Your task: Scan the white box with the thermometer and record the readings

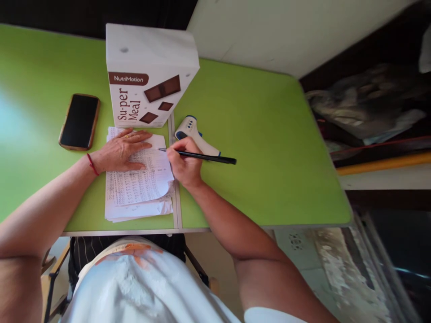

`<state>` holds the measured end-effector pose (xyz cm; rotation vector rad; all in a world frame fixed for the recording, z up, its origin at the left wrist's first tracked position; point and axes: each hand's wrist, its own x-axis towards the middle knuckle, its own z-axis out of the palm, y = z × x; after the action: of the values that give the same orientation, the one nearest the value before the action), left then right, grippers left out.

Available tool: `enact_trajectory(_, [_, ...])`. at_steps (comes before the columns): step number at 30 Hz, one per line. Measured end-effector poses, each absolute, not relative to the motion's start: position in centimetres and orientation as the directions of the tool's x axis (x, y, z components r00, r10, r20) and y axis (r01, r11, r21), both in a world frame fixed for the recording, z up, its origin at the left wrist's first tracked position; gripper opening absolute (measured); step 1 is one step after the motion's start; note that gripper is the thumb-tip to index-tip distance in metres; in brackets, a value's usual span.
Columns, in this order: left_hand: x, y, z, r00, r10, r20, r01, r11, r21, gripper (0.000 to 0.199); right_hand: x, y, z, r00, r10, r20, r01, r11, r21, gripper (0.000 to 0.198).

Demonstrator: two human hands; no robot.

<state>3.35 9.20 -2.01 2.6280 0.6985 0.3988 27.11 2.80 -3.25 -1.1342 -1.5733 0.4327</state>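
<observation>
My left hand [124, 151] lies flat with spread fingers on a stack of written sheets of paper [138, 186]. A ring and a red wrist string show on it. Pinched in my right hand [186, 165] is a slim black pen [212, 157], its tip at the upper right part of the top sheet and its back end pointing right. Rows of small handwriting cover that sheet; its lower right corner is curled. Just beyond my right hand lies a white and blue infrared thermometer [197, 137], partly hidden by the hand and the pen.
A white NutriMotion box [148, 58] stands upright right behind the papers. To the left lies a phone [80, 122] in a brown case, screen dark. The green folding table [262, 143] has a seam beside the papers. Bagged items [367, 103] sit on a shelf at right.
</observation>
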Motion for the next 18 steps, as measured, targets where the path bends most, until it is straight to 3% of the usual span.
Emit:
enact_trajectory(3, [3.3, 9.2, -2.0, 0.837, 0.522, 0.165, 0.412, -0.799, 0.438, 0.064, 27.9, 3.1, -2.6, 0.011, 0.761, 0.648, 0.498, 0.558, -0.664, 0.014])
enact_trajectory(7, [3.2, 9.4, -2.2, 0.833, 0.519, 0.191, 0.399, -0.803, 0.442, 0.063, 29.1, 3.7, -2.0, -0.223, 0.691, 0.688, 0.643, 0.635, -0.429, 0.020])
enact_trajectory(11, [3.1, 9.3, -2.2, 0.808, 0.530, 0.258, 0.380, -0.803, 0.460, 0.058, 30.3, 3.8, -1.6, -0.440, 0.761, 0.477, 0.753, 0.602, -0.264, 0.030])
enact_trajectory(14, [3.1, 9.0, -1.7, 0.718, 0.550, 0.427, 0.371, -0.821, 0.434, 0.025, 30.7, 3.7, -1.3, -0.502, 0.811, 0.299, 0.811, 0.562, -0.164, 0.040])
enact_trajectory(15, [3.2, 8.9, -1.4, 0.651, 0.561, 0.511, 0.387, -0.825, 0.412, 0.023, 30.7, 3.7, -1.2, -0.509, 0.822, 0.255, 0.823, 0.552, -0.133, 0.042])
enact_trajectory(18, [3.1, 9.2, -1.1, 0.300, 0.587, 0.752, 0.486, -0.772, 0.409, 0.046, 30.5, 3.8, -0.7, -0.546, 0.825, 0.144, 0.827, 0.558, -0.064, 0.046])
